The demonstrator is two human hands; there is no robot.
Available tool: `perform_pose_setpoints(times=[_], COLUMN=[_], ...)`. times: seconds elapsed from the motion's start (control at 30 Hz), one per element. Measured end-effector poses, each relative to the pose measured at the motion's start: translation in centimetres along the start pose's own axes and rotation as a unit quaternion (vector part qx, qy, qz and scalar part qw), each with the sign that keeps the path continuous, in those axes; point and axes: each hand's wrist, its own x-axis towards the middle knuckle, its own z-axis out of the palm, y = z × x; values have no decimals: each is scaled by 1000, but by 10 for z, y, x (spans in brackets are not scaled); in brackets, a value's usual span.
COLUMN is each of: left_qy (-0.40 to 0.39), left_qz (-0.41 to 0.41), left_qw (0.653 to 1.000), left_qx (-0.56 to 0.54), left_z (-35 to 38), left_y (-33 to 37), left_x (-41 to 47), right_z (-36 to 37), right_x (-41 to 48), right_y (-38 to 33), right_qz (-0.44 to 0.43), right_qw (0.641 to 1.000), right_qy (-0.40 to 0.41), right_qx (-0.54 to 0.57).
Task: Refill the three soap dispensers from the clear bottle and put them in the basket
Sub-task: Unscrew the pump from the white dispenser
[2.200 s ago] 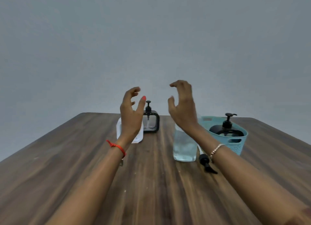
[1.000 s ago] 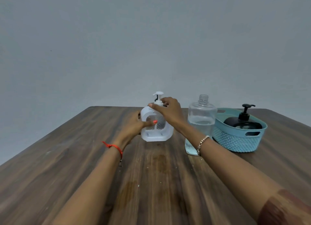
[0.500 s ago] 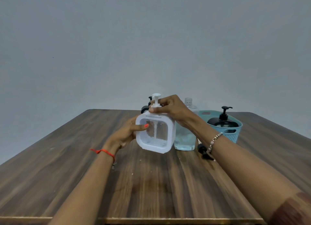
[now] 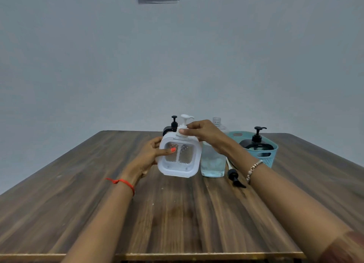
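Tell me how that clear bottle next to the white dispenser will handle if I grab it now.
The clear bottle looks roughly half full, so probably fairly heavy low down and steady while standing. Its neck is uncapped, so tilting or a quick lift could spill. The smooth clear wall may be slippery; a firm grip around the body seems safest.

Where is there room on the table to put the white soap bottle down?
The near half of the table, between the two arms, is bare, and so is the wide left side. It is crowded on the right: the clear bottle, the loose black pump and the basket sit close together.
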Motion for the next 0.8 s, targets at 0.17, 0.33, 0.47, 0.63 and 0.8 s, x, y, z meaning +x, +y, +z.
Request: perform_pose_setpoints(times=[0.17,0.33,0.47,0.63,0.8], left_qy=[8,20,29,37,47], left_qz=[-2,2,10,9,7], left_qw=[1000,1000,999,998,998], left_qx=[-1,14,36,45,36], left_z=[3,1,5,6,3], left_y=[-3,-3,-4,-3,-3], left_x=[-2,-4,-4,-5,-5], right_z=[2,-3,12,13,5], right_x=[0,1,2,4,1], right_y=[2,0,2,-3,-6], right_qz=[-13,0,-8,9,15], right_qw=[1000,999,995,995,999], right_qy=[20,-8,45,57,4], right_qx=[6,44,-85,-84,31])
